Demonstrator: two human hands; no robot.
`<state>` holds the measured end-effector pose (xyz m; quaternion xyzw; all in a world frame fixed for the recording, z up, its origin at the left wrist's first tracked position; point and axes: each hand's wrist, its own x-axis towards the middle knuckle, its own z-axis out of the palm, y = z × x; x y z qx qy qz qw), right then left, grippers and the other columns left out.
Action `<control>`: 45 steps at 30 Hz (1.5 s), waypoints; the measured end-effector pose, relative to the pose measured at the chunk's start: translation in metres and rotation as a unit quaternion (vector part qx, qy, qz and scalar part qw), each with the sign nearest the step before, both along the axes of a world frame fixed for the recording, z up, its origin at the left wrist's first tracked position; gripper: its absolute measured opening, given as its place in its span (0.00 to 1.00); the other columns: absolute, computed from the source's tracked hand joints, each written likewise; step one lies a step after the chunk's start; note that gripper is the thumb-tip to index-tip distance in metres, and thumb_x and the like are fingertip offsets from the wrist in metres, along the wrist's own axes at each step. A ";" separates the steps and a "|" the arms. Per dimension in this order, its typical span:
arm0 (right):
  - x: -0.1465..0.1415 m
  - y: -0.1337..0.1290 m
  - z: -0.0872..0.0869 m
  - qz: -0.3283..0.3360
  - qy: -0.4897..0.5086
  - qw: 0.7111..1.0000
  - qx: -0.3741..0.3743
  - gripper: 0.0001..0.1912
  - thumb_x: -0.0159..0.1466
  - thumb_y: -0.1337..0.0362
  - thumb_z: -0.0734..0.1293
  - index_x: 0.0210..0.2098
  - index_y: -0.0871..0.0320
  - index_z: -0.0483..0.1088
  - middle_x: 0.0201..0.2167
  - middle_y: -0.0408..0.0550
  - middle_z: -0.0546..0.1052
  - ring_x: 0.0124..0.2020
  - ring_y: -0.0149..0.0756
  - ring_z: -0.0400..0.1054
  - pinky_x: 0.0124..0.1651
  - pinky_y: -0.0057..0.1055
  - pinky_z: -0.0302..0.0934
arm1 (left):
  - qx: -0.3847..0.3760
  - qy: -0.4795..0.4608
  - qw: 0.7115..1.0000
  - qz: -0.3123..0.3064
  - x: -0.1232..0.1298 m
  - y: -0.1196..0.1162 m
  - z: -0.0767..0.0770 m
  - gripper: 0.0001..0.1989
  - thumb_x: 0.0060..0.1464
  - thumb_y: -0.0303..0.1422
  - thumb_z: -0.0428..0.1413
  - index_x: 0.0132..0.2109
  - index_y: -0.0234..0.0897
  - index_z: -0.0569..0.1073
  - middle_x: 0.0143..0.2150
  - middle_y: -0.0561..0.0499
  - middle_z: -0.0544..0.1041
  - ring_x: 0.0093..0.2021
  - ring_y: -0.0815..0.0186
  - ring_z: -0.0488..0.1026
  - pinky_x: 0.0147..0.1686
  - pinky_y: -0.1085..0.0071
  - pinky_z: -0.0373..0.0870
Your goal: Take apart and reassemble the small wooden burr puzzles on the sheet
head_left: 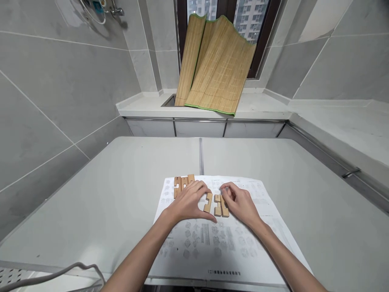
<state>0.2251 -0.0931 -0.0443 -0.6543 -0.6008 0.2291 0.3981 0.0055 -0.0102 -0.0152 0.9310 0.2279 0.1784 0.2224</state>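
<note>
My left hand (192, 199) is open over the printed sheet (231, 239), thumb stretched away from the fingers. A notched wooden puzzle piece (208, 202) lies between that thumb and the fingertips, with the fingers close to its top end. Just right of it, two more wooden pieces, one notched (217, 205) and one beside it (224, 207), lie side by side. My right hand (240, 202) has curled fingers next to this pair and partly covers the right-hand piece. What its fingertips hold, if anything, is hidden. Behind my left hand stands a row of wooden pieces (177, 187), partly covered.
The sheet, printed with small figures, lies on a pale table (121, 194) with a centre seam. Beyond it, a folded bamboo mat (219, 69) leans on a white ledge (261, 103) before a window. A grey cable (75, 265) runs at the lower left.
</note>
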 end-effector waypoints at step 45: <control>0.004 -0.007 0.015 0.072 -0.074 0.994 -0.045 0.12 0.68 0.53 0.63 0.47 0.50 0.71 0.21 0.36 0.73 0.24 0.39 0.70 0.32 0.34 0.60 | -0.124 -0.092 0.978 0.137 -0.007 -0.004 0.012 0.33 0.46 0.45 0.74 0.56 0.45 0.69 0.44 0.52 0.72 0.41 0.61 0.71 0.41 0.67 0.66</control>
